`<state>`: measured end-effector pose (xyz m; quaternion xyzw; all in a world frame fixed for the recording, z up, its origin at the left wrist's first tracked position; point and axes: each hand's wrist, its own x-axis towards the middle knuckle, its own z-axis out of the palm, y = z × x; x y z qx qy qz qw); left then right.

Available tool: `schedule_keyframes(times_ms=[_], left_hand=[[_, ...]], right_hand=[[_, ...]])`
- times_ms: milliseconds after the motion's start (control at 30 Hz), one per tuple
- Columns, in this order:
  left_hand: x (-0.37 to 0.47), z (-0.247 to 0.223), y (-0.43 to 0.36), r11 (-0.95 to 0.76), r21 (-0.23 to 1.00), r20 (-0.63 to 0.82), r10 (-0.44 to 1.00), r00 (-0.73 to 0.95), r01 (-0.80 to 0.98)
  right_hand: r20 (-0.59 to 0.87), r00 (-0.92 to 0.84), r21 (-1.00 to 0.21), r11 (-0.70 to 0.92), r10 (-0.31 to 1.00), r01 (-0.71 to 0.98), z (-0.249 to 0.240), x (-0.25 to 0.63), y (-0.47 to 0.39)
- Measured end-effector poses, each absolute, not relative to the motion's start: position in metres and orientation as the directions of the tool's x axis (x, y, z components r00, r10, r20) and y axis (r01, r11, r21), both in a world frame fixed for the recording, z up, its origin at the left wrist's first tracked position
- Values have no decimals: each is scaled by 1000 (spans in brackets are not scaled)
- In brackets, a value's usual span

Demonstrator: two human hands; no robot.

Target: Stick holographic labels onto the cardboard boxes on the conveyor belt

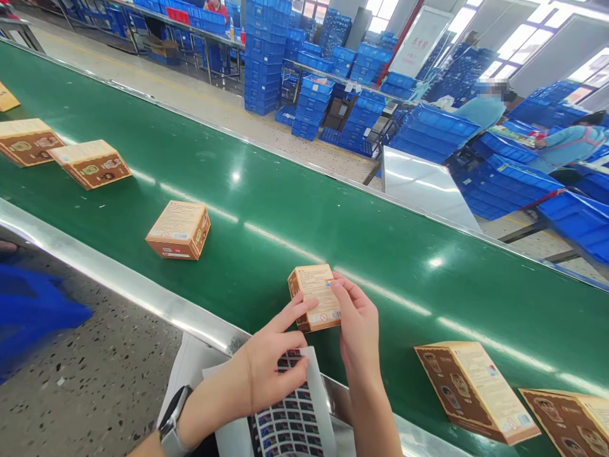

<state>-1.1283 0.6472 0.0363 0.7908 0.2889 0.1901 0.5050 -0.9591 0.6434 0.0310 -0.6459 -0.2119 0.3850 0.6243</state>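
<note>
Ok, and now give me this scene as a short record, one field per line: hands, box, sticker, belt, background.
Left hand: fingers grip a sheet, index finger reaching onto a box
Right hand: fingers at the box's right edge, thumb by the sticker
Left wrist: watch
Surface: green belt
Boxes to the left: four, the farthest cut off by the frame
Boxes to the right: two, one cut off
Background: stacked blue crates, people in blue
</note>
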Motion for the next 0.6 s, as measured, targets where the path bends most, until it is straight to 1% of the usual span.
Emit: schedule_keyframes(times_ms=[133,300,467,600], left_hand=[[-1123,33,644,-313,913,-7,629,778,261],[-1115,35,641,-302,922,-9,607,794,241],[-1106,38,642,-269,937,-25,585,811,223],[-1103,37,640,-244,950,-23,571,820,196]], right_hand=[[-208,636,-978,-180,743,-109,33,-952,638],[-109,713,-972,-226,692,71,35,-948,631],[14,760,-895,-331,649,298,44,-945,628],[97,794,-844,-374,600,385,48,-934,630]])
